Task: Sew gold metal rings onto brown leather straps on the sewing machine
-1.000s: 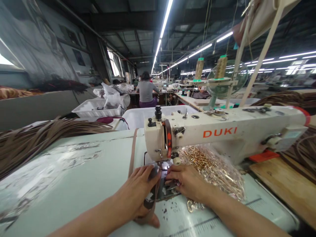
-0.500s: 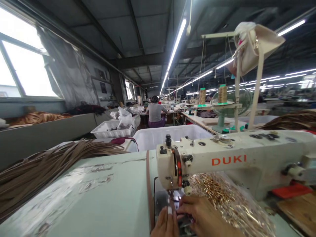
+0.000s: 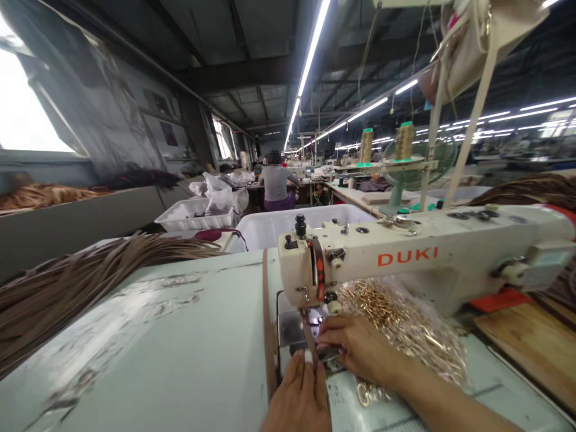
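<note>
A narrow brown strap (image 3: 309, 333) lies under the needle area of a cream sewing machine (image 3: 405, 261) marked DUKI. My left hand (image 3: 299, 390), white wrapping on one fingertip, is closed over the near end of the strap, fingers stretched along it. From the right, my right hand (image 3: 355, 345) pinches at the strap's edge just in front of the presser foot. Its fingertips are partly hidden. Beside the metal bed plate (image 3: 290, 324), another brown strip (image 3: 266, 300) runs along the table.
Behind my right hand lies a clear bag of gold-coloured metal hardware (image 3: 387, 318). Long brown strips (image 3: 90, 282) are heaped on the left of the pale table (image 3: 193, 336). A white bin (image 3: 265, 225) stands beyond the machine; a person (image 3: 275, 183) sits farther back.
The view has tipped downward and shifted, so machine and hands show higher in the picture and more of my right forearm appears. Both hands stay at the strap by the needle.
</note>
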Motion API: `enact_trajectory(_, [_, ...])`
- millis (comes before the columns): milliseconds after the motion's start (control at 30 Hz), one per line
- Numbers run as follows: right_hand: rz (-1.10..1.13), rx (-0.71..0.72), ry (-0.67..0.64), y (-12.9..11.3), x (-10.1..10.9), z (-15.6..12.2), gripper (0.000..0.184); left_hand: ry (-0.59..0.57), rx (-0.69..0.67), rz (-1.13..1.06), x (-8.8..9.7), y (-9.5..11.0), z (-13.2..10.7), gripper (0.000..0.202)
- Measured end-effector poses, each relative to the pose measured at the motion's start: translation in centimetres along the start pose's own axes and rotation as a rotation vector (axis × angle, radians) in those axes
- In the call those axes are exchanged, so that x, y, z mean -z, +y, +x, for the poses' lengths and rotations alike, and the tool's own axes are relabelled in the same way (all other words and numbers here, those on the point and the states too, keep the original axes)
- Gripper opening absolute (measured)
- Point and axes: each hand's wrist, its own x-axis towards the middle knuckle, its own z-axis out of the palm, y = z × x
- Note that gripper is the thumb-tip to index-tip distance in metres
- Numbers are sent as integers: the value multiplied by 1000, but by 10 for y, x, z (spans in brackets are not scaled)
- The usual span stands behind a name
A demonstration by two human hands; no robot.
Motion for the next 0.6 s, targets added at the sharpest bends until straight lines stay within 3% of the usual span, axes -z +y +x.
enact_trajectory(100, [10,13,-6,1,3,-1,34,-142,-92,-20,14,-6,5,34])
enact_trajectory(233, [-14,12,-10,1,5,-2,25,-140,-126,2,13,-11,0,33])
enact_trajectory(433, [-26,8,-34,0,6,0,30,-1,-190,-31,5,-8,-16,36])
enact_trajectory(600, [-38,-13,-57,-3,8,1,29,158,-32,-15,9,2,-15,32])
